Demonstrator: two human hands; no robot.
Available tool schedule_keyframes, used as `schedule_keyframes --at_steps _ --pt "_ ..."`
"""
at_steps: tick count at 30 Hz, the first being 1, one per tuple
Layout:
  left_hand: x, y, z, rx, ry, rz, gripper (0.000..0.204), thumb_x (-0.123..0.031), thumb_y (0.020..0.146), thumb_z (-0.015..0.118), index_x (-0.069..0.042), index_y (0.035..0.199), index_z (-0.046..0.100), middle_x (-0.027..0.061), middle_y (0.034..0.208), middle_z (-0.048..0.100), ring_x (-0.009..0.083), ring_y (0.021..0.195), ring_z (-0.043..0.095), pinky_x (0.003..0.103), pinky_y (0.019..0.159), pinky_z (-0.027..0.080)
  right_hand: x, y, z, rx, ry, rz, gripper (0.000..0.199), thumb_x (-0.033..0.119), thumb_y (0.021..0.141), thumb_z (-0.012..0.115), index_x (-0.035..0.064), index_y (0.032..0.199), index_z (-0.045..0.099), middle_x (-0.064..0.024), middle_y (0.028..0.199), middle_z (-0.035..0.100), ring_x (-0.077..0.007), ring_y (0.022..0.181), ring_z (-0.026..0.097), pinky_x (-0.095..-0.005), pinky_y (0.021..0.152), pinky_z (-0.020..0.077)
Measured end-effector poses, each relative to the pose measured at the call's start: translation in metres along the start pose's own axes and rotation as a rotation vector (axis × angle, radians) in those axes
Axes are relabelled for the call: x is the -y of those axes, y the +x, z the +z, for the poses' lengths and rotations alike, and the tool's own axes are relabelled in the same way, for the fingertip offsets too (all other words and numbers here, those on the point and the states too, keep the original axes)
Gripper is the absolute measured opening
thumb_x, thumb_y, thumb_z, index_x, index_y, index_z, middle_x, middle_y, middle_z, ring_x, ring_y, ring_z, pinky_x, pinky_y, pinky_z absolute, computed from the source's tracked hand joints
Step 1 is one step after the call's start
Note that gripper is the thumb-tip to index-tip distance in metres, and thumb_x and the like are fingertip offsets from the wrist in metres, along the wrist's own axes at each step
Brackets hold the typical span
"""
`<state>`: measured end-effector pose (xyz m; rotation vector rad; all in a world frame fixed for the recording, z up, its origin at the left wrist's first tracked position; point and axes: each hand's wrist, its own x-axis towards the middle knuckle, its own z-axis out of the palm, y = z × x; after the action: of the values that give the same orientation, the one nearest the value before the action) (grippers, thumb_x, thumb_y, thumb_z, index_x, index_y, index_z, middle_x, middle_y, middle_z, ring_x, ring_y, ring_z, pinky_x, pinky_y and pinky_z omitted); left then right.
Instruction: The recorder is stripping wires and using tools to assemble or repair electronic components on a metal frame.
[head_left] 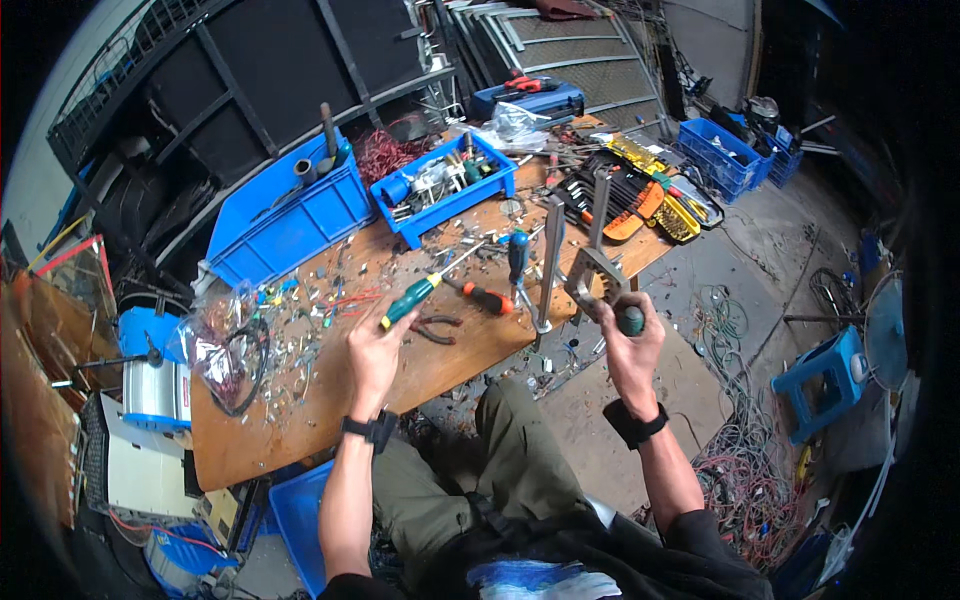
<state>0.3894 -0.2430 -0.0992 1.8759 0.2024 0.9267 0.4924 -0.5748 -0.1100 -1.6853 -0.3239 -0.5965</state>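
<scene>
Watching remotely: left hand (pixel 375 345) fingers clamped on green-and-yellow screwdriver (pixel 410 302) above wooden table (pixel 300 425); right hand (pixel 636 348) fingers curled round dark-green knob (pixel 630 320) beside metal bracket (pixel 606 270). I judge screwdriver light, stiff; grip handle.

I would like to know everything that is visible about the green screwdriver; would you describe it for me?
The screwdriver has a thick green handle with yellow at both ends, which looks like plastic, and a thin, straight grey shaft that looks like metal. The left hand holds it by the rear of the handle. It slants over the table, its shaft pointing away from the person and to the right. The shape of its tip is too small to tell.
</scene>
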Motion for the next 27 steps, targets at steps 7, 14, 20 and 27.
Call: schedule_keyframes --at_steps 7,14,20,27 --pt "0.051 0.035 0.035 0.154 0.384 0.109 0.041 -0.012 0.089 0.084 0.001 0.127 0.075 0.0228 0.125 0.076 0.037 0.114 0.074 0.044 0.098 0.056 -0.011 -0.026 -0.058 0.192 0.378 0.669 0.022 0.024 0.098 0.08 0.006 0.095 0.067 0.0036 0.071 0.057 -0.0051 0.054 0.049 -0.0242 0.044 0.0372" --pt "0.077 0.054 0.043 0.244 0.674 0.216 0.04 -0.01 0.088 0.082 -0.002 0.127 0.075 0.0199 0.125 0.074 0.0414 0.115 0.069 0.048 0.098 0.055 -0.045 -0.049 -0.079 0.149 0.465 0.846 0.027 0.029 0.097 0.081 0.0074 0.094 0.065 0.0034 0.075 0.052 -0.0074 0.052 0.046 -0.0261 0.045 0.0391" --pt "-0.043 0.042 0.101 0.29 0.121 0.316 0.036 -0.02 0.103 0.073 -0.002 0.135 0.071 0.0124 0.134 0.073 0.0243 0.124 0.07 0.039 0.11 0.052 -0.035 -0.034 -0.074 0.222 0.473 0.844 0.025 0.026 0.1 0.078 0.0039 0.104 0.067 0.0033 0.075 0.055 -0.0079 0.053 0.051 -0.0251 0.045 0.0396" --pt "-0.139 0.064 0.16 0.661 -0.464 0.096 0.027 -0.024 0.11 0.064 0.001 0.12 0.068 0.0072 0.099 0.073 0.0147 0.088 0.074 0.032 0.081 0.061 -0.027 -0.015 -0.039 0.393 0.63 0.888 0.028 0.024 0.106 0.07 0.0013 0.123 0.064 -0.0019 0.094 0.07 -0.0218 0.088 0.082 -0.0224 0.043 0.0377"
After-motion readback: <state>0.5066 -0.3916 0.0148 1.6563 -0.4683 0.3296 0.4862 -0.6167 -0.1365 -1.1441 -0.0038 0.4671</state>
